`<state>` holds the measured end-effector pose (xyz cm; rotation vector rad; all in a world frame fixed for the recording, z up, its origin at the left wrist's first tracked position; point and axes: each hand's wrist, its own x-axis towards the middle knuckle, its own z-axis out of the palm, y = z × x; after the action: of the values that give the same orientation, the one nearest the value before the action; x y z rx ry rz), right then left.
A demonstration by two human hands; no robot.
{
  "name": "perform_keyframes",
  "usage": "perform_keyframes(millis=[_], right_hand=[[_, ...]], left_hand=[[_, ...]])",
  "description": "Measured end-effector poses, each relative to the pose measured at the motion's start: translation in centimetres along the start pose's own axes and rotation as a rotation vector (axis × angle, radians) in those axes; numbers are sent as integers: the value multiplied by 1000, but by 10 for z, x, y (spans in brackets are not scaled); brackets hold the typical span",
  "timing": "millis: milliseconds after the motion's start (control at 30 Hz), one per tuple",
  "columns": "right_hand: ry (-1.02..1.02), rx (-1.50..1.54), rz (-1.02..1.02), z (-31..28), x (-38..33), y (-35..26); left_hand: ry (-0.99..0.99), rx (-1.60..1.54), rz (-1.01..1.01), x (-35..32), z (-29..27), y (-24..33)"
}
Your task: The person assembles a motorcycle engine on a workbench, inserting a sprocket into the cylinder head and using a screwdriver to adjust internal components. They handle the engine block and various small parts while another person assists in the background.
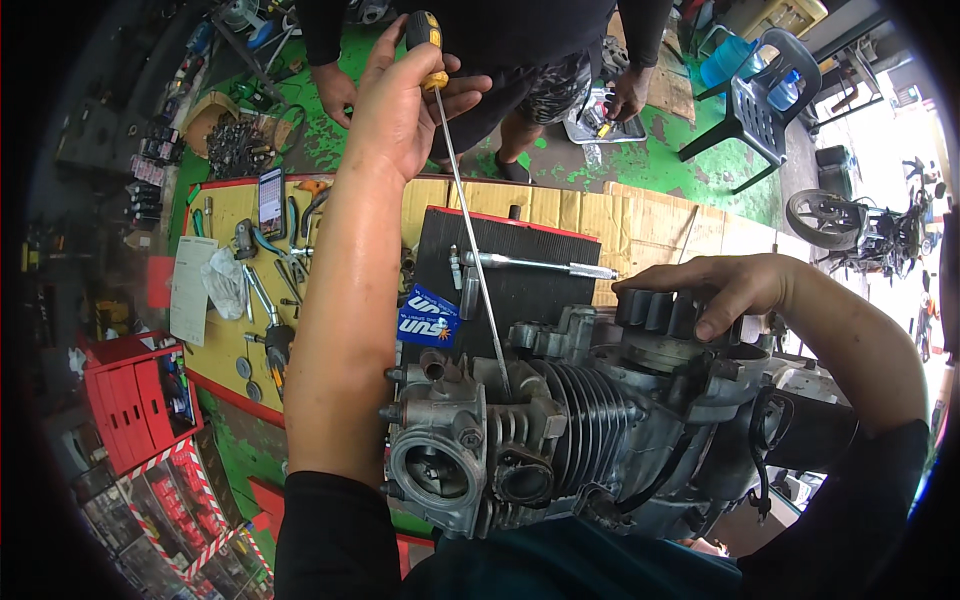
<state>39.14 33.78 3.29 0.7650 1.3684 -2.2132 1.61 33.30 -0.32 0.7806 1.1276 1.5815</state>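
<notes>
My left hand (405,105), raised on the far side of the table, holds a long screwdriver (468,205) by its yellow and black handle. The shaft slopes down to the motorcycle engine (625,430), where its tip goes into an opening beside the cylinder head (435,455); the very end is hidden. My right hand (740,290) grips a dark finned wheel (655,312) on the engine's right part, thumb on the near side and fingers over the far side. Cooling fins (585,420) run between the cylinder head and the crankcase.
A ratchet wrench (540,265) lies on a black ribbed mat (440,240), near a blue card (428,318). Pliers, a phone (271,203) and a white rag (224,283) are on the table's left. Another person (470,60) stands opposite; a dark chair (755,110) is behind right.
</notes>
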Motion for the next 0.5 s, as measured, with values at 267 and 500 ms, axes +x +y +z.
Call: perform_keyframes(millis=[267, 500], right_hand=[[-64, -159, 45, -8, 2, -10], [81, -444, 320, 15, 9, -43]], left_hand=[[-12, 26, -23, 10, -9, -4], [-22, 17, -21, 11, -11, -3]])
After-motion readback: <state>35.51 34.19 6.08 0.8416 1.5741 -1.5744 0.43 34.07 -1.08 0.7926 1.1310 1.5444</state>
